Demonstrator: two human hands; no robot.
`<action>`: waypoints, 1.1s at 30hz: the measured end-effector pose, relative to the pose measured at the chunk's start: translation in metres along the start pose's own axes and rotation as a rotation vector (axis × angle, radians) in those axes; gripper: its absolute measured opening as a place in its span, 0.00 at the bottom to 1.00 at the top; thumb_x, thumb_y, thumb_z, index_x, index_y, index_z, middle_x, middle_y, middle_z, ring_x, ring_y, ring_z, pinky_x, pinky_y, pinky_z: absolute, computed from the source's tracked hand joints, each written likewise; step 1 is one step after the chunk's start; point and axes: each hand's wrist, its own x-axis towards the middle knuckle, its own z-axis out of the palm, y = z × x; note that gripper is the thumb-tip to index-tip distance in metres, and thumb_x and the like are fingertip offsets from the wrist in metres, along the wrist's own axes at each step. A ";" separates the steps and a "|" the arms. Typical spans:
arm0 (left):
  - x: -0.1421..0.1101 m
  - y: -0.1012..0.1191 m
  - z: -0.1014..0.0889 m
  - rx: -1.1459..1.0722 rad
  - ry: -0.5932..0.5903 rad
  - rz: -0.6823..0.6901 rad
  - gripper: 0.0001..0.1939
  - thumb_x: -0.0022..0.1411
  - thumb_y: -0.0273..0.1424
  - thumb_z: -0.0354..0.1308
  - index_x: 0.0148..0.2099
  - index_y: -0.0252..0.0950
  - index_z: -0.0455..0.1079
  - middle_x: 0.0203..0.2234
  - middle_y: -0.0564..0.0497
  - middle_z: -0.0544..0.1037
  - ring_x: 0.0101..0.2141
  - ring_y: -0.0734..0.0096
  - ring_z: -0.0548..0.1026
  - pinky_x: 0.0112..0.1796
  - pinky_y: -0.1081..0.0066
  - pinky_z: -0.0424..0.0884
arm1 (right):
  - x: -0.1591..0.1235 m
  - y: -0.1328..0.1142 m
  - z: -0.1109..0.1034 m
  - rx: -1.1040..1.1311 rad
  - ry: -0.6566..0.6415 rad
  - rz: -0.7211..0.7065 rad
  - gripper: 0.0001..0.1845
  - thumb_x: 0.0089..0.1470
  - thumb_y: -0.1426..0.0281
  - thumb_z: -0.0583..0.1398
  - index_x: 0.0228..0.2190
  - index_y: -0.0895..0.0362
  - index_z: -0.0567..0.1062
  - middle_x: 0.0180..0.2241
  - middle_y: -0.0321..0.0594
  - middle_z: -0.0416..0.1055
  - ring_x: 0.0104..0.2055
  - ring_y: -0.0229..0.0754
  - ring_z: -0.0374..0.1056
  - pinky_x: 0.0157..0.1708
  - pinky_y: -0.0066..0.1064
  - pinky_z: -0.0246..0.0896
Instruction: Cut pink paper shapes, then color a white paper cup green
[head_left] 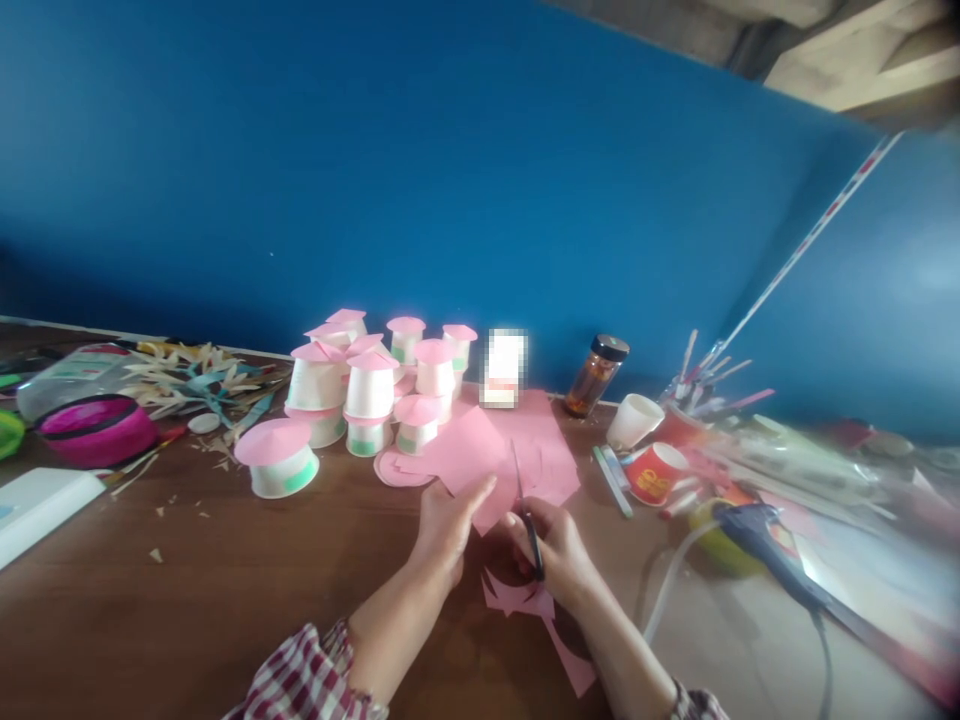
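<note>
"What does the left hand (444, 530) have?"

"A pink sheet (466, 455). Its grip is closed on the near edge, thumb on top. The sheet is out in front of both hands, above the table (187, 620)."

"And the right hand (559, 548)?"

"That grip is wrapped round the dark handles of the scissors (535, 548). The blades point away from the person, up by the pink paper. I can't tell how wide they stand."

"What's that just below the hands?"

"Pink offcuts (525, 598), with curved and jagged edges. Behind the held sheet lie more pink sheets (551, 430)."

"And over on the left?"

"A cluster of white paper cups (369, 388), upside down under pink paper tops, some stacked. One capped cup (277, 468) sits nearer the front."

"I see a dark-lidded jar (596, 378) on the other side."

"Yes, leaning in my view, with a white cup (634, 420) and a red cup (657, 473) near it. The glue gun (776, 550) is farther right, a bit blurred."
</note>
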 end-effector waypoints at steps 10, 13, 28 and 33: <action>-0.008 0.012 0.007 0.053 0.050 -0.019 0.17 0.43 0.33 0.68 0.35 0.26 0.74 0.27 0.41 0.79 0.29 0.59 0.76 0.30 0.65 0.71 | 0.002 -0.003 0.001 -0.015 0.035 0.008 0.18 0.48 0.60 0.64 0.21 0.58 0.65 0.12 0.30 0.61 0.14 0.32 0.57 0.13 0.21 0.49; -0.007 0.011 0.006 0.059 0.044 -0.007 0.17 0.44 0.34 0.68 0.35 0.26 0.74 0.28 0.41 0.79 0.30 0.59 0.76 0.31 0.66 0.71 | 0.002 -0.002 0.001 -0.017 0.033 0.007 0.18 0.49 0.60 0.64 0.20 0.58 0.65 0.12 0.30 0.61 0.13 0.32 0.56 0.13 0.21 0.48; -0.007 0.016 0.007 0.054 0.042 -0.045 0.18 0.42 0.33 0.70 0.35 0.26 0.75 0.29 0.39 0.80 0.32 0.54 0.77 0.32 0.63 0.72 | 0.001 -0.004 -0.001 -0.063 0.022 -0.014 0.17 0.50 0.60 0.62 0.21 0.58 0.65 0.13 0.29 0.60 0.14 0.32 0.56 0.13 0.22 0.50; -0.007 0.017 0.008 0.046 0.048 -0.058 0.18 0.41 0.33 0.70 0.34 0.26 0.76 0.29 0.39 0.80 0.32 0.54 0.78 0.31 0.63 0.72 | 0.001 -0.005 -0.002 -0.080 0.027 -0.012 0.19 0.50 0.58 0.63 0.20 0.57 0.65 0.13 0.29 0.60 0.14 0.32 0.56 0.14 0.22 0.50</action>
